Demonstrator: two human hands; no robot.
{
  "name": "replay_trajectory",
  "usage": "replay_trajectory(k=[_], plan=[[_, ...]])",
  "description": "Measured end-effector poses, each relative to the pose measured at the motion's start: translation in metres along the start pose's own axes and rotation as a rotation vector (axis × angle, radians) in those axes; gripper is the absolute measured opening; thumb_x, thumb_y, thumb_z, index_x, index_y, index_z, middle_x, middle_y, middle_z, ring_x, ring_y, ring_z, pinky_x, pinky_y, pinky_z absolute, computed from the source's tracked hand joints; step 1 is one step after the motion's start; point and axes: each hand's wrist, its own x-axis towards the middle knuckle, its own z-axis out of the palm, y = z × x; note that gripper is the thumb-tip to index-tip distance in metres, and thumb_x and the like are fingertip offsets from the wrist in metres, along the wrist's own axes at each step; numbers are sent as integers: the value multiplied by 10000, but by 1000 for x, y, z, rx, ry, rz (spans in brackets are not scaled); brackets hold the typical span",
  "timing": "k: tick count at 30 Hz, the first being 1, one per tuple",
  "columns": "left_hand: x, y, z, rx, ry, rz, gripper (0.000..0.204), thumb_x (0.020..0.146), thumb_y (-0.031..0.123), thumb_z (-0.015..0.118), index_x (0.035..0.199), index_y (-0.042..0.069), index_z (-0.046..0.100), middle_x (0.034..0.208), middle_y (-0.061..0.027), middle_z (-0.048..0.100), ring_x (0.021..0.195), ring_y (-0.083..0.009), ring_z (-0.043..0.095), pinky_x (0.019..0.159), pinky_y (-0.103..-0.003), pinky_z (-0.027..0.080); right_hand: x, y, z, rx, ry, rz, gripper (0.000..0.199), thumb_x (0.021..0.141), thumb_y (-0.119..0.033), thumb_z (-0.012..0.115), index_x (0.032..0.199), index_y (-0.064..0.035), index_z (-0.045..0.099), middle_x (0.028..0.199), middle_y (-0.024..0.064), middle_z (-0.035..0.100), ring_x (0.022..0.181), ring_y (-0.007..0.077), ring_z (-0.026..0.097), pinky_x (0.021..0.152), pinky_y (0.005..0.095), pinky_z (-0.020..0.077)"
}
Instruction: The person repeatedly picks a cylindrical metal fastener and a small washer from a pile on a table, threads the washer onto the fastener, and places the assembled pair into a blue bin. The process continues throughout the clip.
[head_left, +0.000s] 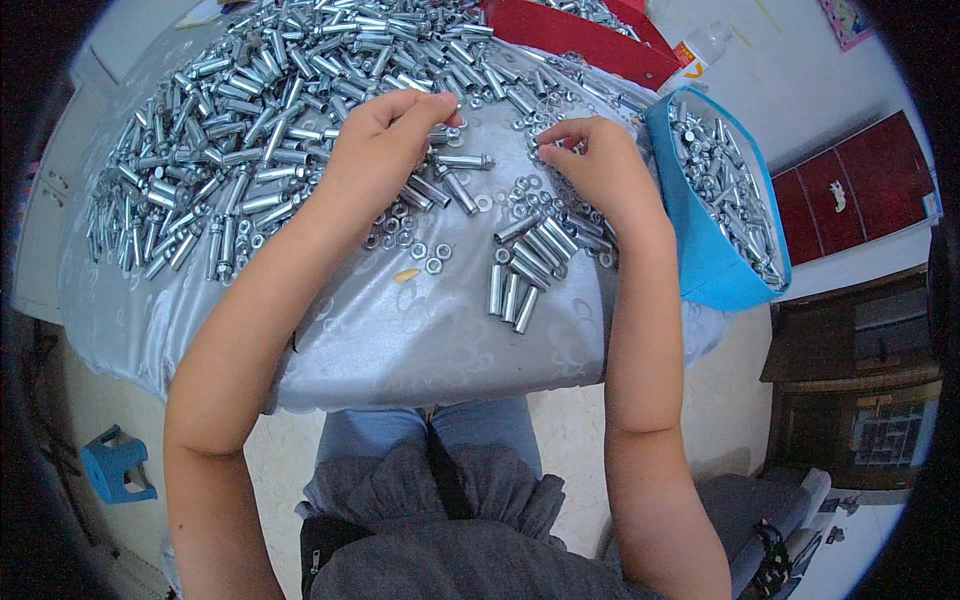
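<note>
My left hand (392, 138) is closed in a pinch above the near right side of a large heap of metal expansion bolts (285, 110). Whatever lies between its fingertips is too small to make out. Over a scatter of small washers, my right hand (603, 170) has its thumb and index finger curled close together; I cannot make out anything in them. Loose nuts (434, 265) lie on the cloth below my left hand. Between my forearms sits a group of short metal sleeves (540, 250), with a pile of nuts and washers (528, 195) just beyond them.
A shiny silver-white tablecloth (430, 350) covers the table. At the right edge stands a blue fabric bin (715, 245) filled with bolts. Farther back are a red open container (580, 42) and a white bottle (703, 50). A blue stool (118, 465) is on the floor at left.
</note>
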Motion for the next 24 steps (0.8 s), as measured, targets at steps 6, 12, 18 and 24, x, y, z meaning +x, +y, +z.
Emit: replay_trajectory(k=[6, 12, 18, 24], plan=[[-1, 1, 1, -32, 42, 12, 303, 804, 338, 552, 767, 46, 629, 521, 62, 378, 489, -36, 313, 458, -199, 232, -4, -7, -5, 13, -138, -4, 193, 672, -145, 662, 854, -82, 677, 740, 129, 613, 702, 186, 554, 661, 292, 435], [-2, 3, 1, 57, 25, 14, 261, 818, 298, 546, 808, 51, 632, 565, 44, 413, 528, -48, 355, 509, -192, 281, -6, 1, -10, -27, -242, -32, 211, 617, -226, 706, 809, -139, 687, 759, 117, 619, 729, 263, 602, 685, 341, 466], [-2, 0, 4, 102, 31, 88, 269, 820, 305, 544, 792, 52, 631, 553, 35, 429, 527, -52, 372, 504, -194, 287, -7, -8, -8, -43, -226, -20, 188, 625, -178, 710, 772, -69, 670, 713, 101, 605, 683, 199, 565, 641, 301, 446], [-2, -1, 4, 76, -23, 43, 269, 805, 280, 559, 762, 26, 638, 560, 37, 484, 513, -38, 407, 476, -189, 313, -8, -11, -3, -38, -228, -11, 189, 639, -142, 695, 750, 1, 642, 665, 98, 593, 615, 174, 554, 588, 283, 442]])
